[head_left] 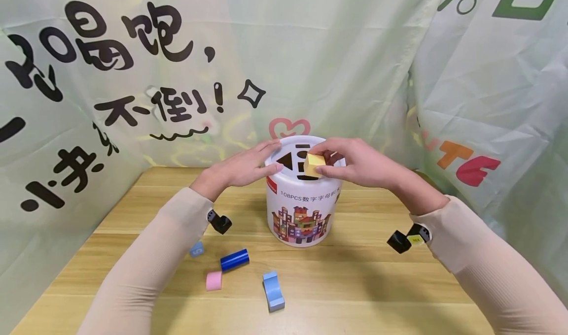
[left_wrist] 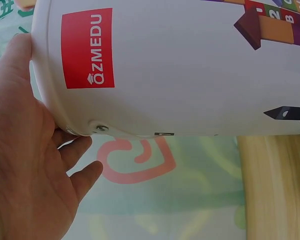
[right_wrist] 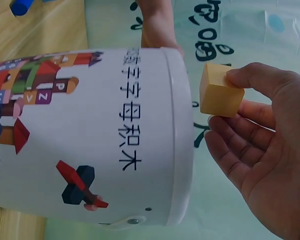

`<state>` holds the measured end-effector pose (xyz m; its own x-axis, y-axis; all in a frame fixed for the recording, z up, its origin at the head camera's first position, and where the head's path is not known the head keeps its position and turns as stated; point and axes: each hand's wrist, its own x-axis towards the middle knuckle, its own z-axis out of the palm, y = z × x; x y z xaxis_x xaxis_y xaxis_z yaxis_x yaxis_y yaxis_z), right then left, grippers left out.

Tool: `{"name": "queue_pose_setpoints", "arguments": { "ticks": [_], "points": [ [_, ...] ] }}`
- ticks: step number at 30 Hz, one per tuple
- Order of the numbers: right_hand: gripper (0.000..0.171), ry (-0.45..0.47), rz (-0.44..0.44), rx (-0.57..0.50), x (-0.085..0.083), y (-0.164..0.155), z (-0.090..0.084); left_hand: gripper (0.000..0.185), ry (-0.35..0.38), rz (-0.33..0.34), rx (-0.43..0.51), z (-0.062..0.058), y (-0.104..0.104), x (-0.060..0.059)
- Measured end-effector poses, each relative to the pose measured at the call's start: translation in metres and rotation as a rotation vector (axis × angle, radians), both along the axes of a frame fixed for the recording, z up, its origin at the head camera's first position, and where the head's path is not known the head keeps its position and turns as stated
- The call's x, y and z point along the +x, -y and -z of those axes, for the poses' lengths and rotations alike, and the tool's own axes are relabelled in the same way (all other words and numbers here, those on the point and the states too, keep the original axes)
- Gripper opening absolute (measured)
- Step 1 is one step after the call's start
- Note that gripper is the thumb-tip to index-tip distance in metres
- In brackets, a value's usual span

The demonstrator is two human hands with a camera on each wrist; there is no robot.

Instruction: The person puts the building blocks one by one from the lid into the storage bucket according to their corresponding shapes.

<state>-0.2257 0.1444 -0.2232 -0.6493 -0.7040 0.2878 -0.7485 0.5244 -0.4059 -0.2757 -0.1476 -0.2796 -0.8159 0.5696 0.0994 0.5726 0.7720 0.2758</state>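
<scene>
A white bucket (head_left: 298, 212) with a printed block castle stands upright on the table; its lid (head_left: 288, 145) has a triangular hole and several other cut-outs. Between thumb and fingers, my right hand (head_left: 359, 162) pinches a yellow cube (head_left: 314, 164) over the lid. In the right wrist view, the cube (right_wrist: 221, 92) is apart from the bucket's rim. My left hand (head_left: 244, 165) rests on the left edge of the lid, thumb toward the triangular hole. The left wrist view shows that hand (left_wrist: 35, 150) against the rim with its fingers loosely extended.
On the wooden table (head_left: 355, 285) lie a dark blue cylinder (head_left: 235, 260), a pink block (head_left: 214, 281), a light blue curved block (head_left: 273, 291) and a light blue block marked 5 (head_left: 196, 249), partly behind the left sleeve. A printed curtain (head_left: 346, 79) hangs behind the table.
</scene>
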Motion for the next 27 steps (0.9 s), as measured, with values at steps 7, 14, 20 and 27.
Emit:
{"name": "queue_pose_setpoints", "arguments": {
  "ticks": [7,14,20,27],
  "points": [
    [0.036,0.034,0.056,-0.006,-0.016,0.003,0.004,0.087,0.001,-0.005,-0.007,0.000,-0.001,0.000],
    [0.032,0.135,0.052,-0.036,-0.032,0.008,0.013,0.085,0.005,0.001,0.001,0.002,-0.002,0.000],
    [0.034,0.224,0.038,-0.067,-0.042,0.009,0.023,0.085,0.009,0.020,0.014,0.003,-0.002,-0.001],
    [0.034,0.208,0.066,-0.090,-0.046,0.012,0.030,0.084,0.009,0.019,0.010,0.001,0.000,-0.002]
  ]
}}
